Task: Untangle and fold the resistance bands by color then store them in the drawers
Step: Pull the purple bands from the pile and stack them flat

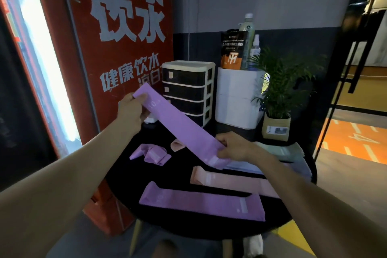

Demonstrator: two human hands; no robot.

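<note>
Nearest the camera, two bare forearms reach in from the lower corners over a round black table (180, 224). Along the table's near edge a purple band (201, 203) lies flat; just behind it, toward the right edge, lies a flat pink band (232, 180). Near the left edge sits a crumpled purple band (149, 154), with a small rolled pink band (177, 145) just beside it toward the centre. Pale green bands (290, 151) are stacked at the right edge, over a whitish one. At the far edge stands a cream drawer unit (189, 92) with four dark drawers, all closed; to its right a white box (238, 98) carries a black-and-orange pouch (233, 49), a bottle (248, 35) and a spray bottle (256, 45). A potted plant (276, 94) stands at the far right edge. A red panel (117, 27) with white characters rises behind the left edge.

The left hand (132, 109) pinches the upper end of a long purple band (178, 125), thumb over its face. The right hand (232, 146) grips the lower end, fingers curled round it. The band is stretched flat and slanting above the table centre, partly hiding the lower drawers.
</note>
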